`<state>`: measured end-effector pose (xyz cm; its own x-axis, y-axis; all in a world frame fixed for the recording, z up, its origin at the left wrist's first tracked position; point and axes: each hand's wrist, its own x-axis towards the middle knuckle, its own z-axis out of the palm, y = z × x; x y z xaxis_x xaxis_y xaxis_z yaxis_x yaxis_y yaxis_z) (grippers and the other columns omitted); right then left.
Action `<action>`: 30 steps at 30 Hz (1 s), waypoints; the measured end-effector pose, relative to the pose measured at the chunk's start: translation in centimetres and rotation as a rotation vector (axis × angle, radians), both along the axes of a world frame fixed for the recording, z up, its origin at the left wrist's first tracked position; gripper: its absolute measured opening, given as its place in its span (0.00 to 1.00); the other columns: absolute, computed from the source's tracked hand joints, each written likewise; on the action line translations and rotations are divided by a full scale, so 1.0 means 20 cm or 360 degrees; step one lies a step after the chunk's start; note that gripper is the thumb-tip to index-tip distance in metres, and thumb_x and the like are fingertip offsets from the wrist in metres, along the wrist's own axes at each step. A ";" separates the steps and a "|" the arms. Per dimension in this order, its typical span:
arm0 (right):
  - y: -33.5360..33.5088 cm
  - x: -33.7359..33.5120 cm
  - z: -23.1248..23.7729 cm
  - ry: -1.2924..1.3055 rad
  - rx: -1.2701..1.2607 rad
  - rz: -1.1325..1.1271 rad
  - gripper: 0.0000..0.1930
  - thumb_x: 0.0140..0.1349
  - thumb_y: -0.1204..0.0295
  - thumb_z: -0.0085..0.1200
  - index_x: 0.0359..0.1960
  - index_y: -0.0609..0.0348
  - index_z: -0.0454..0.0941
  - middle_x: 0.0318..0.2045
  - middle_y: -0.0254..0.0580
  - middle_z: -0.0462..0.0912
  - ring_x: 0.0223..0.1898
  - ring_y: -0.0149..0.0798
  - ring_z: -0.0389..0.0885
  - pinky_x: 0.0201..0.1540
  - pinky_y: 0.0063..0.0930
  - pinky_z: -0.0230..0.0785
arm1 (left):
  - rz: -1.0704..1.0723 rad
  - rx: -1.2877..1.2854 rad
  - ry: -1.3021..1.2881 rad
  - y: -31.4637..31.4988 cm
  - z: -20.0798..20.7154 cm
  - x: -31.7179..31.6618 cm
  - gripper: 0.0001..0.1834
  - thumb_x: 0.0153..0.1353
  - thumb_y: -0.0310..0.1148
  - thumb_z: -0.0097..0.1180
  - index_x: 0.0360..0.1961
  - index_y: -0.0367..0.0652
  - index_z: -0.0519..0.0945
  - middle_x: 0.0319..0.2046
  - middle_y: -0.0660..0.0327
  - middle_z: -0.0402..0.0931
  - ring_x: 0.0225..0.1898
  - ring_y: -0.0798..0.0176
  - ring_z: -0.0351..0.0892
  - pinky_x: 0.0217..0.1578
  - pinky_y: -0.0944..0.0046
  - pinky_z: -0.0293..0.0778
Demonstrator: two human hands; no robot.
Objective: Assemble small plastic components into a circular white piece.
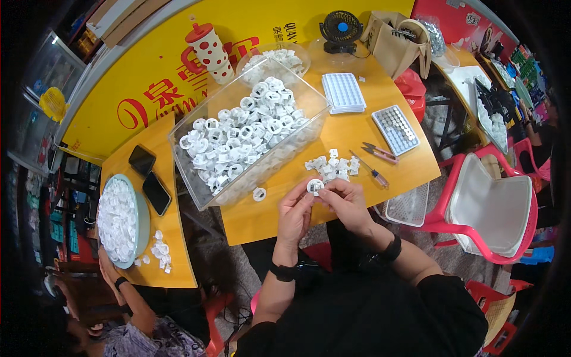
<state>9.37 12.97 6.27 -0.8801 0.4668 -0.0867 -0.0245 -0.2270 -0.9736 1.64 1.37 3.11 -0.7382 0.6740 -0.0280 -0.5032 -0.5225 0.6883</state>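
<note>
Between my two hands, just over the table's front edge, is a small round white plastic part (314,186) with a dark opening in its middle. The fingers of my left hand (294,215) are closed on its left side. My right hand (347,206) pinches it from the right; whether a smaller piece is also in those fingers is hidden. Right beyond my hands lies a loose pile of small white plastic pieces (331,166). One more round white part (259,194) rests on the table to the left, near a large clear bin (262,178) heaped with similar round parts (244,128).
To the right lie a screwdriver (372,170), pliers (380,153) and a tray of round silvery cells (397,128). Behind are stacked pale trays (344,93), a fan (341,30) and a dotted tumbler (209,53). At left, a co-worker's hand (109,271) touches a basin (144,220) near two phones (156,193).
</note>
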 end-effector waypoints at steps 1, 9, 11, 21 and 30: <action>0.01 0.00 -0.01 -0.0007 -0.0012 0.0002 0.05 0.62 0.75 0.55 0.29 0.64 0.77 0.23 0.30 0.78 0.25 0.21 0.73 0.29 0.15 0.64 | -0.0021 0.0005 0.0035 0.00 -0.01 -0.01 0.19 0.62 0.18 0.48 0.55 0.31 0.72 0.52 0.50 0.74 0.50 0.61 0.75 0.51 0.63 0.72; 0.03 0.00 -0.03 -0.0094 -0.0193 0.0067 0.06 0.62 0.72 0.55 0.31 0.61 0.77 0.22 0.26 0.75 0.23 0.18 0.68 0.24 0.14 0.57 | 0.0022 -0.0075 0.0081 0.00 -0.05 -0.02 0.17 0.60 0.18 0.53 0.52 0.32 0.75 0.48 0.55 0.76 0.50 0.63 0.75 0.51 0.65 0.72; 0.03 0.00 -0.05 -0.0077 -0.0149 0.0070 0.06 0.63 0.72 0.55 0.30 0.61 0.77 0.22 0.26 0.75 0.23 0.18 0.67 0.24 0.14 0.57 | 0.0027 -0.0082 0.0107 -0.01 -0.05 -0.02 0.17 0.60 0.18 0.52 0.52 0.32 0.75 0.48 0.56 0.75 0.50 0.63 0.75 0.52 0.65 0.71; 0.03 0.01 -0.07 -0.0015 -0.0065 0.0093 0.05 0.63 0.73 0.55 0.31 0.60 0.76 0.21 0.24 0.72 0.23 0.17 0.67 0.24 0.13 0.57 | -0.0032 -0.0108 0.0120 -0.02 -0.02 -0.02 0.16 0.61 0.20 0.52 0.51 0.31 0.75 0.49 0.55 0.74 0.51 0.62 0.74 0.53 0.65 0.69; 0.02 0.02 -0.08 0.0026 -0.0012 0.0091 0.05 0.63 0.73 0.55 0.32 0.60 0.76 0.22 0.24 0.73 0.22 0.17 0.67 0.24 0.13 0.58 | -0.0027 -0.0060 0.0136 -0.02 -0.01 -0.02 0.16 0.60 0.19 0.51 0.51 0.31 0.75 0.50 0.53 0.75 0.52 0.62 0.74 0.54 0.65 0.67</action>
